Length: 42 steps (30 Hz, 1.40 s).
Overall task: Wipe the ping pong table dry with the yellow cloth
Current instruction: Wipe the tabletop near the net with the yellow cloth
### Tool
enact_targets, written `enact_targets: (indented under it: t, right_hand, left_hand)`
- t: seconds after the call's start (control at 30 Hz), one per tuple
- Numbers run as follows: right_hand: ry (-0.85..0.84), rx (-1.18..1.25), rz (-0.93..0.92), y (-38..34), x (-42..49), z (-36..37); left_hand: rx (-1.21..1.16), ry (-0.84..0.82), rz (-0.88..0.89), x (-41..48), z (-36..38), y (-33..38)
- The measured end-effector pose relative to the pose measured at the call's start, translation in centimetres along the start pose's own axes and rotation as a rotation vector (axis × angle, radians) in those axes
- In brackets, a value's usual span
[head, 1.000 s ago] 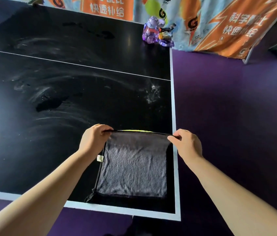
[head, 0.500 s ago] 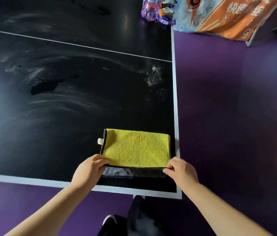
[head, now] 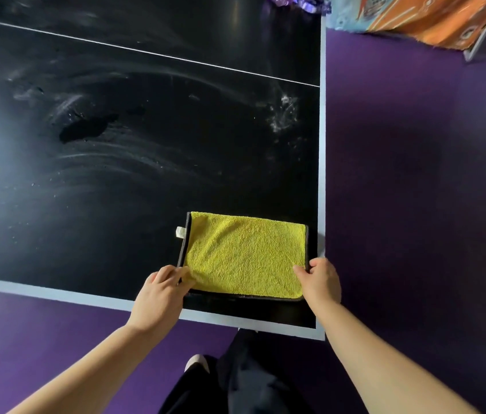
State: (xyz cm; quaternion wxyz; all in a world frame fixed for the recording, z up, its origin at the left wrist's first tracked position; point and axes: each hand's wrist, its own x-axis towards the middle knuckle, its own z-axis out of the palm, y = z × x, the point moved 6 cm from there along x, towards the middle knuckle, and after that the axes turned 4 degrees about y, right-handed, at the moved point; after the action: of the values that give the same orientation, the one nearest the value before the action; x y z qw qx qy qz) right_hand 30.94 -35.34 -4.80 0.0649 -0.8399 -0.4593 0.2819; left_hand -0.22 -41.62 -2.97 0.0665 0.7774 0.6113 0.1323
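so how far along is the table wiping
Done: the yellow cloth lies flat on the ping pong table by its right corner. In hand: the left hand and right hand each grip a near corner of it. Left: the dark wet patch and whitish streaks farther out look unwiped.

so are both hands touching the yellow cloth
Touching. The head view shows the left hand gripping the yellow cloth at its near-left corner and the right hand pinching its near-right corner, with no gap at either.
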Motion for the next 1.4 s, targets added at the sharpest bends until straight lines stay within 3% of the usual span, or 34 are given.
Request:
enact_targets:
  t: [0.07, 0.17, 0.27, 0.37, 0.5, 0.6, 0.7, 0.77, 0.83, 0.97, 1.17, 1.4]
  right_hand:
    - [-0.051, 0.028, 0.106, -0.6, 0.3, 0.7]
    - [-0.057, 0.067, 0.12, -2.2, 0.0, 0.3]
    - [0.009, 0.075, -0.03, -5.7, -1.4, -0.7]
    - [0.075, 0.101, -0.297, -11.2, -4.2, -0.1]
    - [-0.113, 0.088, -0.561, -17.0, -8.1, 4.5]
    - [-0.291, 0.061, -0.591, -18.2, -9.7, 8.3]
    - [-0.131, 0.067, -0.536, -17.5, -9.0, 8.9]
    - [-0.079, -0.006, -0.532, -17.1, -8.2, 9.5]
    - [-0.169, -0.177, -0.56, -17.0, -7.7, 11.0]
    - [-0.188, -0.541, -0.761, -15.8, -7.7, 13.1]
    - [-0.119, -0.579, -0.67, -8.9, -9.0, 10.7]
    - [-0.029, -0.569, -0.368, 1.1, -10.1, 5.6]
  left_hand:
    - [0.023, 0.019, -0.014, -0.4, -0.2, 0.3]
    - [0.03, 0.017, -0.071, -0.6, -0.5, 0.3]
    - [0.026, 0.046, -0.121, -0.6, -1.2, 0.3]
    - [0.019, 0.094, -0.155, -0.8, -2.1, 0.3]
    - [0.046, 0.137, -0.213, -1.5, -3.1, -0.4]
    - [0.087, 0.148, -0.231, -2.9, -3.6, -1.1]
    - [0.096, 0.147, -0.264, -4.6, -3.8, -1.7]
    - [0.073, 0.12, -0.307, -5.5, -3.8, -2.1]
    - [0.056, 0.082, -0.32, -5.8, -3.8, -2.3]
    - [0.04, 0.074, -0.304, -5.9, -4.0, -2.6]
    - [0.014, 0.104, -0.212, -5.3, -5.0, -2.0]
    - [-0.059, 0.113, -0.099, -3.9, -5.3, -0.1]
